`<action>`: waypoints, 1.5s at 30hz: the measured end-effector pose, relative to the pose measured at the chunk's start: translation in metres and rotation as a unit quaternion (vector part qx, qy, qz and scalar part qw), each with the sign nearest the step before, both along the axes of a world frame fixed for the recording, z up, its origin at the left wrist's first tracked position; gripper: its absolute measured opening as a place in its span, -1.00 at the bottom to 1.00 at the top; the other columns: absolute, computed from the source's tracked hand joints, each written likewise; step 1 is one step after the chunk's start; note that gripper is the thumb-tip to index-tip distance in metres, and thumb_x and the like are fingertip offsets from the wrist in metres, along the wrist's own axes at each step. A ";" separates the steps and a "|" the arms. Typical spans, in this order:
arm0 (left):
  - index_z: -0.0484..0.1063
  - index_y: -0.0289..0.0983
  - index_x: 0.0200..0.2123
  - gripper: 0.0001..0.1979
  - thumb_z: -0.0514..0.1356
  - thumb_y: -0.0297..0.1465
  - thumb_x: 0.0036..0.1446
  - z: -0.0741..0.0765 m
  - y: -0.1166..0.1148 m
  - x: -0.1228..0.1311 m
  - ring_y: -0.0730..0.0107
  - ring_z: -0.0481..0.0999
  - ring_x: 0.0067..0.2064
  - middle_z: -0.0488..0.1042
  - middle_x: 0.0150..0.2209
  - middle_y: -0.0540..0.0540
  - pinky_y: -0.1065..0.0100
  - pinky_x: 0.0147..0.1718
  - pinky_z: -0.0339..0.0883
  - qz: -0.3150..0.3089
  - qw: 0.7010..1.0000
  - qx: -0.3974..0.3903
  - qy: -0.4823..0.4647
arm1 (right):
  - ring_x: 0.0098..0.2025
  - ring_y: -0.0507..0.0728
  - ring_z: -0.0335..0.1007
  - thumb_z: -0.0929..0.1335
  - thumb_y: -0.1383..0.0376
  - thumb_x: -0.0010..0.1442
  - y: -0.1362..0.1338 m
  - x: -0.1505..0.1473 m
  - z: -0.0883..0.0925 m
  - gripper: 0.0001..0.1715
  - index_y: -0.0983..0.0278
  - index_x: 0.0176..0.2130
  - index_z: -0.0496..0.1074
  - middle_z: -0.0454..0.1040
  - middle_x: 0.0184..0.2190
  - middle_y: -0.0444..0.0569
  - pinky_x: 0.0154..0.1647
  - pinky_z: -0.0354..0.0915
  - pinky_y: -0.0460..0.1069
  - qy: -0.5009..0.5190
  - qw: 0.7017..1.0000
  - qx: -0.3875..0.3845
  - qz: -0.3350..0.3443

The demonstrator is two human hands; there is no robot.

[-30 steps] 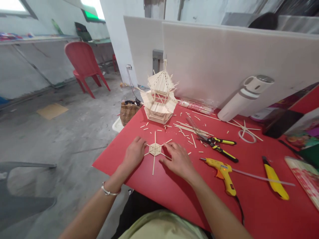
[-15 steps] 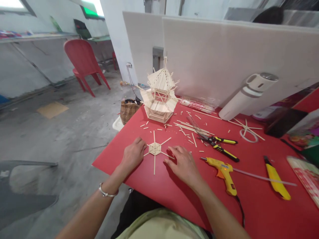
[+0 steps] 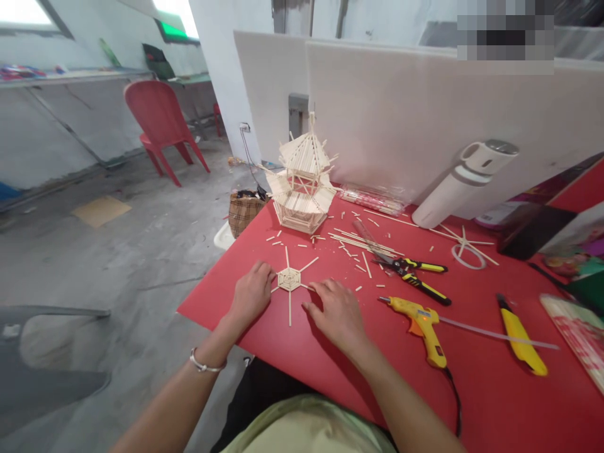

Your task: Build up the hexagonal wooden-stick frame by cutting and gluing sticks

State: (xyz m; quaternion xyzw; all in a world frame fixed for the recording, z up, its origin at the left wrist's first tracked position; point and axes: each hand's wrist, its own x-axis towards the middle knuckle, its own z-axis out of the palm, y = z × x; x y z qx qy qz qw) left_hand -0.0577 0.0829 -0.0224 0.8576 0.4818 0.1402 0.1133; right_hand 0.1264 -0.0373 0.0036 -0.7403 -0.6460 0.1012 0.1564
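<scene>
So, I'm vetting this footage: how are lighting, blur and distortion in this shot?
All in the head view: far-left window blown out; shadow on the red table below the right hand; stick wheel readable; grey chair seemingly soft and stretched; pixelated block covering part of the top right.

On a red table (image 3: 495, 409), 2 hands flank a flat hexagonal stick web (image 3: 289, 279) with spokes. The left hand (image 3: 253, 290) curls beside its left spokes; the right hand (image 3: 337, 311), thumb and fingers apart, is at a right spoke's tip. Behind stands a 2-tiered stick pagoda (image 3: 304, 201). Rightward lie black-and-yellow cutters (image 3: 415, 277), a yellow glue gun (image 3: 422, 321) and a yellow knife (image 3: 521, 340).
</scene>
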 end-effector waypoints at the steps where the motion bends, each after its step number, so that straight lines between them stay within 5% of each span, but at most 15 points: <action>1: 0.33 -0.21 -0.30 -0.77 -0.07 -0.35 0.35 0.001 0.000 0.000 0.27 0.48 -0.25 0.46 -0.18 -0.13 0.34 -0.40 0.19 0.000 1.000 -0.002 -0.003 | -0.04 0.22 0.36 0.34 0.14 0.26 0.000 -0.001 -0.002 -0.69 0.15 -0.01 0.46 0.49 -0.14 0.02 -0.08 0.18 0.06 -0.011 1.000 0.000 -0.006; 17: 0.32 -0.22 -0.31 -0.77 -0.07 -0.37 0.34 0.000 -0.001 0.000 0.31 0.46 -0.29 0.41 -0.09 -0.15 0.32 -0.42 0.20 0.013 1.000 0.005 -0.014 | -0.19 0.17 0.27 0.21 0.16 0.39 0.005 0.006 -0.030 -0.65 0.18 -0.26 0.52 0.45 -0.31 -0.01 -0.13 0.12 0.03 -0.050 0.996 0.070 -0.031; 34: 0.30 -0.23 -0.32 -0.79 -0.07 -0.38 0.32 -0.004 0.003 -0.003 0.27 0.46 -0.27 0.40 -0.10 -0.18 0.30 -0.36 0.26 0.004 0.999 0.020 -0.042 | -0.13 0.18 0.32 0.22 0.10 0.38 0.004 0.005 -0.021 -0.66 0.15 -0.16 0.52 0.49 -0.24 0.00 -0.11 0.12 0.04 -0.050 0.997 0.049 -0.035; 39: 0.31 -0.24 -0.31 -0.81 -0.05 -0.39 0.32 -0.005 0.003 -0.003 0.29 0.46 -0.27 0.40 -0.12 -0.16 0.32 -0.37 0.26 0.007 0.999 0.023 -0.035 | 0.00 0.23 0.34 0.23 0.17 0.31 -0.001 0.077 0.008 -0.60 0.18 0.07 0.44 0.48 0.00 0.07 0.00 0.18 0.09 -0.110 0.988 0.042 -0.103; 45: 0.32 -0.24 -0.31 -0.80 -0.05 -0.39 0.32 -0.005 0.003 -0.002 0.30 0.47 -0.27 0.41 -0.11 -0.15 0.32 -0.35 0.27 0.007 0.999 0.038 -0.034 | 0.32 0.43 0.05 0.41 0.16 -0.04 -0.034 0.221 0.012 0.11 0.30 0.39 -0.02 0.04 0.37 0.22 0.17 0.15 0.25 -0.189 0.948 -0.168 -0.192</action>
